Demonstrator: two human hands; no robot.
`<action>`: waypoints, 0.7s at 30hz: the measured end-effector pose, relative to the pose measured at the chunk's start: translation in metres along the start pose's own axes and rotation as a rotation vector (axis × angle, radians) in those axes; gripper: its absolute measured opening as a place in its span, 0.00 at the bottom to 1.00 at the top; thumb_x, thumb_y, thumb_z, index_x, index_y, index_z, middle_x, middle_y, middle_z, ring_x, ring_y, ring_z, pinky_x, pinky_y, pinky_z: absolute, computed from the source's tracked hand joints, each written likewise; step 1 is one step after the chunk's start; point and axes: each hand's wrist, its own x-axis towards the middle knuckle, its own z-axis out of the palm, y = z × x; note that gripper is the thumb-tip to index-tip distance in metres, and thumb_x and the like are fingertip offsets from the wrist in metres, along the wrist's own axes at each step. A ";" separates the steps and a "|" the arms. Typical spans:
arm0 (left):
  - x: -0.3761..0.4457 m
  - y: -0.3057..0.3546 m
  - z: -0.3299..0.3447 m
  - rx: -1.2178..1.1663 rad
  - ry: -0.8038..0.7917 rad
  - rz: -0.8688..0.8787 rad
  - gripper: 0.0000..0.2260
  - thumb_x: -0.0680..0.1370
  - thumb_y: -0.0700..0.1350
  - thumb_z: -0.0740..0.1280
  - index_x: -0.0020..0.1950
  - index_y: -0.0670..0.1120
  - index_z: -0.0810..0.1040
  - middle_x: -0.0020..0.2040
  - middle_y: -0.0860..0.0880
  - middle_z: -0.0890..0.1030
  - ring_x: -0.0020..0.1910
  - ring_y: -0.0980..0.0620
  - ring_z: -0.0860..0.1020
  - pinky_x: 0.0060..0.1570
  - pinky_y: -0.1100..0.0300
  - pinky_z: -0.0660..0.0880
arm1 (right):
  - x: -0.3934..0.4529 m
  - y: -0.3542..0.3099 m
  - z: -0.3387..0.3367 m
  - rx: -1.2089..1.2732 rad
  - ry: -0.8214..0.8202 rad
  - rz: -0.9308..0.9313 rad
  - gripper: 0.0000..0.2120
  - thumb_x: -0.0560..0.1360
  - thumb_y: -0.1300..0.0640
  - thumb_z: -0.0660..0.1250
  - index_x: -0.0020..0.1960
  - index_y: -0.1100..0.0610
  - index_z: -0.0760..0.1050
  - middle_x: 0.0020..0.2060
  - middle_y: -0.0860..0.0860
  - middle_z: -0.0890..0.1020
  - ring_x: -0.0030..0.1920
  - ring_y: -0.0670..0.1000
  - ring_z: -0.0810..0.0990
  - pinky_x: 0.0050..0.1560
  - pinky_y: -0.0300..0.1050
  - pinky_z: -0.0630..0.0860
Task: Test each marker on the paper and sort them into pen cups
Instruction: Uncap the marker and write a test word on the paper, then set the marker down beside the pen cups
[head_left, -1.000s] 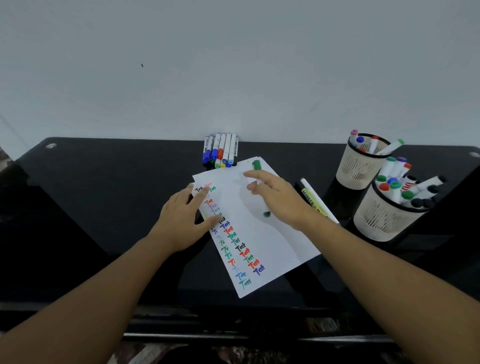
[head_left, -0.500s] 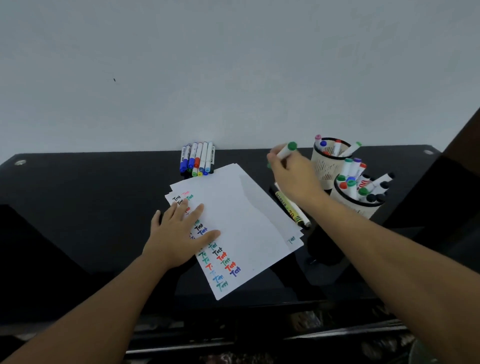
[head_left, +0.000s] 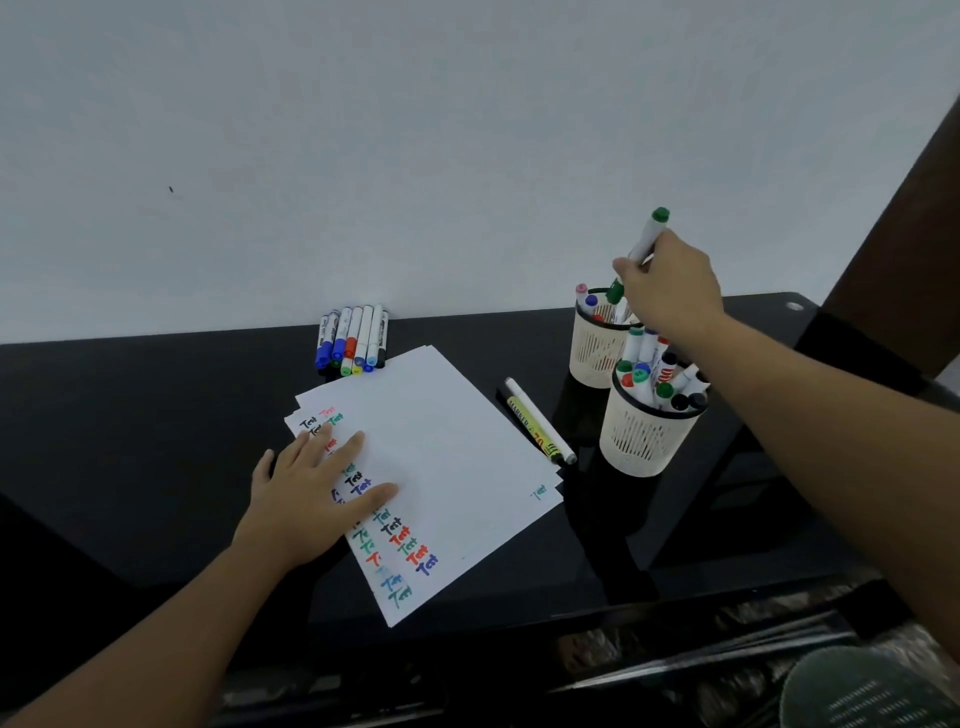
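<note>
Over the far cup (head_left: 597, 345), at the right of the frame, my right hand (head_left: 670, 288) pinches a green marker (head_left: 649, 236), tilted, cap end up. My left hand (head_left: 311, 499) presses flat, fingers straight, on the paper (head_left: 457, 457) at centre. Near cup (head_left: 641, 441) stands just beside the far one.
</note>
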 end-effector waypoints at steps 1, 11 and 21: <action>0.000 0.000 0.000 0.002 0.001 0.000 0.48 0.64 0.86 0.40 0.81 0.66 0.49 0.84 0.54 0.46 0.82 0.51 0.43 0.79 0.42 0.39 | 0.000 0.003 0.000 -0.016 -0.016 0.009 0.15 0.82 0.47 0.65 0.60 0.58 0.72 0.48 0.55 0.81 0.47 0.58 0.82 0.44 0.51 0.76; 0.004 -0.002 0.002 0.011 0.002 0.001 0.47 0.65 0.86 0.41 0.81 0.67 0.47 0.84 0.54 0.46 0.82 0.50 0.43 0.79 0.42 0.39 | 0.001 0.011 0.001 -0.064 -0.086 0.022 0.14 0.81 0.43 0.67 0.59 0.52 0.74 0.51 0.52 0.82 0.49 0.54 0.81 0.44 0.48 0.75; 0.007 -0.001 -0.003 0.009 -0.010 -0.001 0.51 0.62 0.87 0.40 0.81 0.66 0.49 0.84 0.53 0.48 0.82 0.49 0.46 0.79 0.42 0.41 | -0.009 -0.012 0.008 -0.095 -0.072 -0.130 0.07 0.82 0.48 0.65 0.53 0.50 0.75 0.46 0.49 0.84 0.46 0.53 0.82 0.46 0.53 0.83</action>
